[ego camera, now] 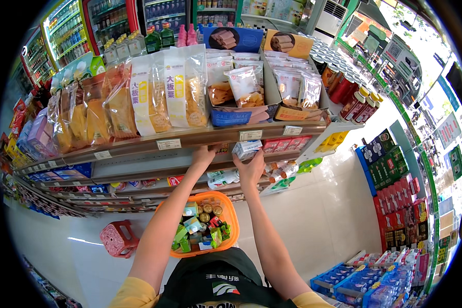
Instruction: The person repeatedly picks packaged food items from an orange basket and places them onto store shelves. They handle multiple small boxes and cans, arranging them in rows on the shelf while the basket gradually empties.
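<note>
My right hand [251, 166] grips a small white and blue carton [247, 148] at the front of the shelf just under the top shelf board. Beside it, my left hand [205, 157] reaches in under the board's price-label edge [215, 135]. Its fingertips are mostly hidden there, close to a small dark box [222, 148]. Red boxes [287, 144] stand in a row to the right of the carton. Below my forearms is an orange plastic basket [234, 215], holding several small boxes, gold-topped cans [204, 217] and green packets [216, 236].
Bagged snacks [150, 96] and two display boxes of wrapped rolls [238, 115] crowd the top shelf. Lower shelves hold bottles [223, 178] and packets. A red stool [118, 238] stands left of the basket. Shrink-wrapped bottle packs [362, 283] and stacked cartons [389, 169] line the right.
</note>
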{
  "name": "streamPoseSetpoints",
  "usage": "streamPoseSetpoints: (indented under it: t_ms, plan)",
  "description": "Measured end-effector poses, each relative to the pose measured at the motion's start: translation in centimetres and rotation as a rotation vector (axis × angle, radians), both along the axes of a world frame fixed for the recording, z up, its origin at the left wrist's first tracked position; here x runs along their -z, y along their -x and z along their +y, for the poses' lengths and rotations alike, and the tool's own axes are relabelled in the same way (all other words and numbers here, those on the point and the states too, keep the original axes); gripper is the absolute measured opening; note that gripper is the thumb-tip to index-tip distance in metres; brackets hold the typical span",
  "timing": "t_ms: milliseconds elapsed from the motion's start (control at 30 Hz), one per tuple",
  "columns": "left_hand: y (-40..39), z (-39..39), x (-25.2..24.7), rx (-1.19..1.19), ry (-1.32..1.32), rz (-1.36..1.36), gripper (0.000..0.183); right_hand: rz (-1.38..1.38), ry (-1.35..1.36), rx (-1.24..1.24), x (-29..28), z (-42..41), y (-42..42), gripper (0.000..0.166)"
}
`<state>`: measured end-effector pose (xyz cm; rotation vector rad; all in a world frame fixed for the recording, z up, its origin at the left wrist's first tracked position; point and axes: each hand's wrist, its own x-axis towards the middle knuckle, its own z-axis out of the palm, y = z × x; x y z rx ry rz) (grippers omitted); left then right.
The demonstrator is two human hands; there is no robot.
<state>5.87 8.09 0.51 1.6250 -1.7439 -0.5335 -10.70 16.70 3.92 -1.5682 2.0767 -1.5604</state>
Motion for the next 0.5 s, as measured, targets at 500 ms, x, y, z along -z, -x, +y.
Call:
streamPoseSetpoints:
  t_ms: [500]
  plan:
    - [-6.1, 2.8, -0.7, -0.108, 0.04, 0.067, 0.049, 0.213, 0.078, 0.085, 2.0, -2.5, -0.2, 0.079]
